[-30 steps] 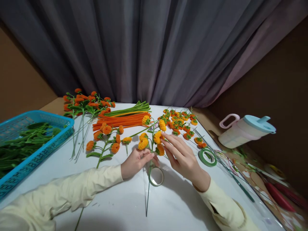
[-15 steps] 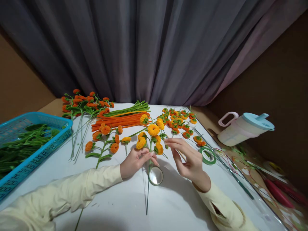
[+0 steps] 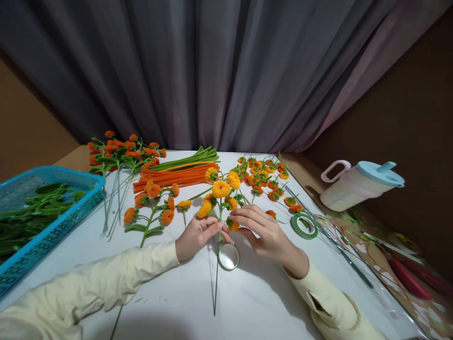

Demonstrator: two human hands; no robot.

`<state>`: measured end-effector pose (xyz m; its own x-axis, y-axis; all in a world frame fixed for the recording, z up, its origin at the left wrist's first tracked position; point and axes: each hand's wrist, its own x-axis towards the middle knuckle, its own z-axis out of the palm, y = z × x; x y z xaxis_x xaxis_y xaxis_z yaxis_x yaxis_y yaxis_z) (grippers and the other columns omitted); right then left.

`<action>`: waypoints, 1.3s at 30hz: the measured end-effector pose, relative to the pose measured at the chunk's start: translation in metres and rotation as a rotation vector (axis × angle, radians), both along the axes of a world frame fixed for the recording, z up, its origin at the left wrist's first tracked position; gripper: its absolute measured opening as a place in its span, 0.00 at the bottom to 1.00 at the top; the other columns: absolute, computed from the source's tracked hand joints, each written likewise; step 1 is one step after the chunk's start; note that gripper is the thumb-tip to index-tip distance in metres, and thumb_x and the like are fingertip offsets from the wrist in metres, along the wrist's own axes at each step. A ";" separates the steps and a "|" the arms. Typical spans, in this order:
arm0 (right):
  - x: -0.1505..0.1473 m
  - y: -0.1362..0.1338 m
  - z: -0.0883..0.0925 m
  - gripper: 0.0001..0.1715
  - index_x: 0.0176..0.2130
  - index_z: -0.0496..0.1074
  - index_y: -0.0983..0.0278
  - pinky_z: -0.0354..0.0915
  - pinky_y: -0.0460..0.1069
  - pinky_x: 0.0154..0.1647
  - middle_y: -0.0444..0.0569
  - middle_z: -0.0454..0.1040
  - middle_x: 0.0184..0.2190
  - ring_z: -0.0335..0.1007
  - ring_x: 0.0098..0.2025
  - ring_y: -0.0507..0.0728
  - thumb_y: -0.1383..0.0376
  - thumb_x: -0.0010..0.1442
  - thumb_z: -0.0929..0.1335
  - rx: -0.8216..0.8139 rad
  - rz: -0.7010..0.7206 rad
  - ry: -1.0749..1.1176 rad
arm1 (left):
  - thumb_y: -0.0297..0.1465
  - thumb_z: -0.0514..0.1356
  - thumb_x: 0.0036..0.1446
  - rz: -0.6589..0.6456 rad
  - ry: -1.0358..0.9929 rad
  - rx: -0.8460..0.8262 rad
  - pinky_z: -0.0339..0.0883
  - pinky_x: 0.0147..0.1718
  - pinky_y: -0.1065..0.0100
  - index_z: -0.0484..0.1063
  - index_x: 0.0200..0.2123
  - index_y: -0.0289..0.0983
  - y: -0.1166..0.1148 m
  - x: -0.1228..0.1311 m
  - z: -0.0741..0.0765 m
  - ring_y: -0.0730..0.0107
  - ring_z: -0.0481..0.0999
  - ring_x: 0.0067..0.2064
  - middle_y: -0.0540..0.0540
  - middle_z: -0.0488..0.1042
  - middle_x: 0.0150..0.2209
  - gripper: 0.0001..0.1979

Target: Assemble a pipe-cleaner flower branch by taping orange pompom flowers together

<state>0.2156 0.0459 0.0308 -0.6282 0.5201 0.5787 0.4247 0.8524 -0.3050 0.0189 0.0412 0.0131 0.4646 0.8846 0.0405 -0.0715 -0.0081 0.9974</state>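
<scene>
My left hand [image 3: 201, 236] pinches the green stem of a branch with several fuzzy yellow pumpkin-like heads [image 3: 221, 189], made of pipe cleaner. The branch stands upright, its bare dark stem [image 3: 216, 288] reaching down below my fingers. My right hand [image 3: 267, 233] closes its fingertips on the lowest yellow head [image 3: 232, 224] at the right side of the branch. Just under my left fingertips is a roll of tape [image 3: 229, 257]. An orange-headed branch [image 3: 152, 217] with green leaves lies left of my hands. One loose yellow head [image 3: 184, 205] is near my left hand.
A blue basket [image 3: 95, 193] of green leaves stands at left. Orange and green pipe cleaners [image 3: 177, 177] lie behind, with loose heads [image 3: 260, 177] at back right. A green tape roll [image 3: 304, 225], a tumbler [image 3: 357, 186] and red-handled pliers [image 3: 410, 278] are at right.
My right hand has moved left and its fingers have closed on the lowest yellow head. The left hand keeps its pinch on the stem. The view has shifted slightly.
</scene>
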 end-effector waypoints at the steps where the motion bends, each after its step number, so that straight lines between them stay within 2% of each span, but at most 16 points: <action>1: 0.000 -0.001 0.001 0.18 0.48 0.65 0.64 0.67 0.56 0.42 0.54 0.72 0.42 0.66 0.44 0.59 0.74 0.58 0.63 0.000 -0.003 -0.006 | 0.42 0.56 0.54 -0.004 -0.011 -0.023 0.66 0.35 0.66 0.72 0.27 0.32 0.000 0.000 -0.001 0.65 0.75 0.31 0.44 0.77 0.23 0.17; 5: -0.001 -0.005 0.007 0.18 0.48 0.64 0.64 0.66 0.56 0.43 0.56 0.70 0.44 0.65 0.45 0.59 0.74 0.57 0.62 -0.043 -0.025 -0.008 | 0.40 0.57 0.54 -0.024 -0.040 -0.080 0.66 0.35 0.67 0.73 0.29 0.31 0.001 -0.001 -0.004 0.66 0.75 0.31 0.43 0.78 0.26 0.16; 7: -0.001 -0.010 0.008 0.17 0.45 0.65 0.65 0.66 0.56 0.41 0.57 0.69 0.42 0.66 0.43 0.60 0.74 0.55 0.63 -0.030 -0.069 0.066 | 0.39 0.56 0.55 -0.027 -0.049 -0.090 0.66 0.36 0.67 0.73 0.30 0.31 0.001 -0.001 -0.005 0.65 0.75 0.32 0.42 0.79 0.27 0.15; 11: -0.007 -0.023 0.004 0.06 0.30 0.66 0.64 0.63 0.50 0.27 0.51 0.69 0.26 0.65 0.29 0.56 0.74 0.53 0.63 0.047 -0.168 0.252 | 0.39 0.56 0.56 -0.011 -0.034 -0.081 0.65 0.39 0.66 0.73 0.29 0.31 0.002 0.000 -0.005 0.64 0.75 0.34 0.41 0.78 0.26 0.16; 13: -0.014 -0.029 -0.001 0.09 0.25 0.65 0.65 0.58 0.47 0.22 0.48 0.67 0.21 0.62 0.23 0.53 0.73 0.55 0.62 -0.001 -0.193 0.233 | 0.39 0.56 0.56 0.016 -0.018 -0.054 0.64 0.42 0.66 0.74 0.28 0.31 0.003 0.000 -0.007 0.63 0.75 0.37 0.41 0.78 0.27 0.16; 16: -0.025 -0.034 -0.011 0.11 0.25 0.69 0.66 0.55 0.45 0.18 0.48 0.69 0.20 0.60 0.18 0.50 0.69 0.57 0.62 -0.176 -0.279 0.173 | 0.40 0.56 0.55 0.062 -0.025 -0.071 0.64 0.42 0.66 0.75 0.29 0.31 0.005 0.001 -0.010 0.62 0.75 0.38 0.41 0.79 0.31 0.17; 20: -0.033 -0.034 -0.018 0.09 0.35 0.75 0.65 0.59 0.44 0.20 0.50 0.77 0.31 0.63 0.19 0.49 0.64 0.56 0.66 -0.422 -0.386 0.228 | 0.41 0.58 0.53 0.105 -0.073 -0.095 0.66 0.42 0.65 0.74 0.31 0.31 0.007 0.001 -0.013 0.62 0.76 0.37 0.42 0.78 0.31 0.17; 21: -0.034 -0.033 -0.018 0.10 0.36 0.75 0.64 0.60 0.44 0.21 0.50 0.77 0.31 0.64 0.19 0.49 0.63 0.55 0.67 -0.504 -0.398 0.246 | 0.41 0.58 0.53 0.110 -0.083 -0.092 0.65 0.43 0.64 0.74 0.31 0.31 0.008 0.001 -0.013 0.61 0.76 0.38 0.42 0.78 0.32 0.16; 23: -0.036 -0.032 -0.018 0.14 0.38 0.75 0.65 0.61 0.44 0.21 0.47 0.76 0.22 0.63 0.16 0.50 0.60 0.53 0.68 -0.748 -0.414 0.280 | 0.41 0.58 0.53 0.114 -0.092 -0.093 0.65 0.44 0.64 0.75 0.31 0.32 0.009 0.001 -0.014 0.61 0.75 0.39 0.42 0.78 0.33 0.16; 25: -0.039 -0.031 -0.017 0.19 0.40 0.74 0.66 0.59 0.44 0.19 0.42 0.68 0.12 0.60 0.13 0.50 0.57 0.51 0.69 -1.038 -0.408 0.325 | 0.41 0.58 0.53 0.110 -0.085 -0.092 0.65 0.43 0.64 0.75 0.31 0.31 0.008 0.001 -0.016 0.62 0.75 0.38 0.42 0.78 0.33 0.17; 26: -0.041 -0.030 -0.017 0.20 0.40 0.73 0.67 0.57 0.44 0.16 0.40 0.64 0.10 0.58 0.12 0.49 0.56 0.50 0.70 -1.154 -0.397 0.358 | 0.41 0.58 0.53 0.105 -0.077 -0.089 0.65 0.42 0.65 0.75 0.31 0.31 0.008 0.001 -0.016 0.62 0.75 0.38 0.42 0.78 0.33 0.17; 28: -0.044 -0.028 -0.018 0.21 0.37 0.71 0.67 0.51 0.43 0.13 0.37 0.61 0.10 0.53 0.11 0.47 0.54 0.48 0.70 -1.289 -0.368 0.427 | 0.41 0.57 0.54 0.093 -0.057 -0.078 0.66 0.40 0.67 0.75 0.31 0.31 0.008 0.001 -0.018 0.64 0.75 0.37 0.42 0.78 0.32 0.17; 30: -0.047 -0.028 -0.019 0.20 0.32 0.69 0.67 0.47 0.42 0.12 0.38 0.61 0.13 0.49 0.11 0.45 0.53 0.46 0.71 -1.323 -0.356 0.470 | 0.41 0.56 0.54 0.080 -0.033 -0.064 0.66 0.38 0.69 0.75 0.31 0.31 0.007 0.001 -0.019 0.65 0.74 0.37 0.43 0.77 0.32 0.17; 33: -0.049 -0.029 -0.021 0.19 0.29 0.69 0.67 0.48 0.42 0.14 0.40 0.62 0.18 0.49 0.15 0.44 0.53 0.46 0.71 -1.290 -0.364 0.483 | 0.41 0.56 0.55 0.065 -0.001 -0.048 0.66 0.37 0.71 0.75 0.32 0.31 0.007 0.000 -0.021 0.66 0.74 0.37 0.44 0.77 0.31 0.18; 39: -0.047 -0.027 -0.024 0.21 0.28 0.70 0.68 0.44 0.43 0.15 0.40 0.59 0.18 0.46 0.16 0.45 0.51 0.49 0.68 -1.250 -0.317 0.457 | 0.41 0.54 0.56 0.043 0.033 0.005 0.65 0.39 0.71 0.75 0.34 0.31 0.008 -0.001 -0.026 0.65 0.74 0.39 0.44 0.76 0.33 0.18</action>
